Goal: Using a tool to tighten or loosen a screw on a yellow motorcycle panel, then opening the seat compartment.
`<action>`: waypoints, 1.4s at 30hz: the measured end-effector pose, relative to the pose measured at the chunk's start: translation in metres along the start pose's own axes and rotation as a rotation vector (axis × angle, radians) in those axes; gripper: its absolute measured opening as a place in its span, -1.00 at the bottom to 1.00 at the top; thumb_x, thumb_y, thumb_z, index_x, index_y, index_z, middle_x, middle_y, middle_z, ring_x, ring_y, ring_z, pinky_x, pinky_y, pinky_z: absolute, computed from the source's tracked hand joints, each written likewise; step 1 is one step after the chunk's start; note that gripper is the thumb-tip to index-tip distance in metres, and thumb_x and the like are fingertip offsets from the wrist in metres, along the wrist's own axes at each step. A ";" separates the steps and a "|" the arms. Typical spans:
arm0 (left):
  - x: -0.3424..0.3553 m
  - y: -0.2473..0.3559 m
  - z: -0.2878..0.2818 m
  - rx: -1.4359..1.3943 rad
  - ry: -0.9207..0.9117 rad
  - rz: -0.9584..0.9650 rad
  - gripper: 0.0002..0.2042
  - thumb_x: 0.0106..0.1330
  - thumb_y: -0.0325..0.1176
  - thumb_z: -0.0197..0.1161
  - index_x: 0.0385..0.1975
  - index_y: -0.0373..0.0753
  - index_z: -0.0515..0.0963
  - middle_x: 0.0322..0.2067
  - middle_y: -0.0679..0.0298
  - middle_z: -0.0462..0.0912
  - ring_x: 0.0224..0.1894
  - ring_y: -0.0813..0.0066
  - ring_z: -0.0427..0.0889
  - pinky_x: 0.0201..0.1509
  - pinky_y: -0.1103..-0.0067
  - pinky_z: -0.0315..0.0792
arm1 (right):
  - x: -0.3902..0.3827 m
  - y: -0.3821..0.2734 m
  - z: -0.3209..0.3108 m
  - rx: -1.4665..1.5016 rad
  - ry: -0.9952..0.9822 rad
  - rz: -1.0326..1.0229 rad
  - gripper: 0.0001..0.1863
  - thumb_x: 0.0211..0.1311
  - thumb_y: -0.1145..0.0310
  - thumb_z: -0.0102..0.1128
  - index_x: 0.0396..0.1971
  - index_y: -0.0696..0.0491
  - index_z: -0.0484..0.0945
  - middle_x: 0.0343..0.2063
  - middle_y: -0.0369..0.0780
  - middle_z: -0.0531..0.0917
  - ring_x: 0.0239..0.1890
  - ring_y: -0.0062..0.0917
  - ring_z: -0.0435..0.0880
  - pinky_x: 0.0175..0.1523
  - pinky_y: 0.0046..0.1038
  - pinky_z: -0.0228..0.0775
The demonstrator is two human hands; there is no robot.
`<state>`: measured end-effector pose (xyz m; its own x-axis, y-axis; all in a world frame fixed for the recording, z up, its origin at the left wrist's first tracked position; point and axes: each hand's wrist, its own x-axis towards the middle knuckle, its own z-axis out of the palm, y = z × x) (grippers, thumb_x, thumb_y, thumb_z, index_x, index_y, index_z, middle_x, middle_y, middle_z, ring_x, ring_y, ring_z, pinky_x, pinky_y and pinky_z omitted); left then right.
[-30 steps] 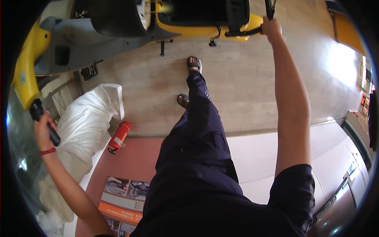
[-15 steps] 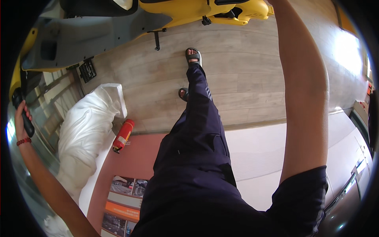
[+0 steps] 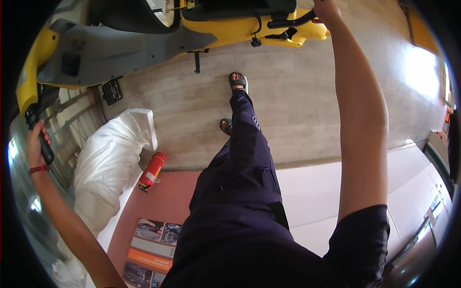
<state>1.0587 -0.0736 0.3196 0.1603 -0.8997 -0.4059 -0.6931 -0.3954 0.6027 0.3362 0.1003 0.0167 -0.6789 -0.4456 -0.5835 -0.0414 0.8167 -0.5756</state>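
A yellow and grey scooter (image 3: 129, 50) stretches across the top of the head view, its front end at the left. At far left my left hand (image 3: 35, 144) is closed around its black handlebar grip (image 3: 46, 149); a red bead bracelet circles that wrist. My right arm reaches up to the rear of the scooter. There my right hand (image 3: 327, 11) is wrapped round the end of a black grab rail (image 3: 290, 22), beside the dark seat (image 3: 240, 8). A small black stand (image 3: 197, 63) hangs from the scooter's near side.
A white draped statue (image 3: 108, 168) stands at the left, beside a red fire extinguisher (image 3: 152, 172). A black tray-like case (image 3: 112, 92) lies on the wood-look floor (image 3: 297, 91). My sandalled feet (image 3: 238, 82) are on that floor. Behind me is a wall panel with pictures (image 3: 149, 249).
The whole view has tilted, so the scooter and floor show lower in it. More of the seat, the grab rail and my right hand now shows. Both hands remain at the scooter.
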 end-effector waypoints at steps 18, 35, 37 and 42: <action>-0.065 -0.026 0.055 0.025 0.084 -0.013 -0.87 0.09 -0.31 0.13 -0.49 -0.20 0.37 -0.67 0.41 0.36 -0.72 0.68 0.33 -0.67 0.71 0.29 | -0.016 0.048 0.009 -0.468 0.188 -0.413 -0.52 0.19 0.06 -0.11 -0.39 0.27 0.47 -0.54 -0.05 0.61 -0.62 -0.30 0.63 -0.37 -0.45 0.50; -0.075 -0.001 0.059 -0.019 0.131 0.029 -0.90 0.03 -0.39 0.08 -0.50 -0.26 0.36 -0.71 0.34 0.35 -0.76 0.58 0.33 -0.73 0.62 0.27 | -0.071 0.017 0.002 -0.095 0.172 -0.194 -0.57 0.17 0.17 -0.02 -0.32 0.35 0.37 -0.55 0.03 0.58 -0.60 -0.24 0.63 -0.51 -0.38 0.50; -0.070 -0.007 0.054 -0.023 0.118 0.032 -0.89 0.04 -0.39 0.09 -0.49 -0.25 0.35 -0.70 0.34 0.35 -0.76 0.59 0.33 -0.73 0.63 0.27 | -0.072 0.014 0.002 -0.039 0.175 -0.217 -0.55 0.15 0.16 0.00 -0.38 0.37 0.37 -0.61 -0.01 0.54 -0.70 -0.27 0.59 -0.65 -0.40 0.46; -0.068 -0.009 0.055 0.014 0.105 0.040 -0.90 0.03 -0.41 0.08 -0.50 -0.25 0.34 -0.71 0.33 0.36 -0.77 0.59 0.32 -0.74 0.63 0.26 | -0.067 0.021 0.002 -0.110 0.190 -0.223 -0.56 0.16 0.16 0.00 -0.38 0.35 0.36 -0.62 -0.03 0.53 -0.70 -0.29 0.59 -0.66 -0.39 0.45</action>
<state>1.0152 0.0014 0.3036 0.2048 -0.9293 -0.3072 -0.7098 -0.3571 0.6071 0.3821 0.1463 0.0422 -0.7686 -0.5499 -0.3268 -0.2761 0.7460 -0.6060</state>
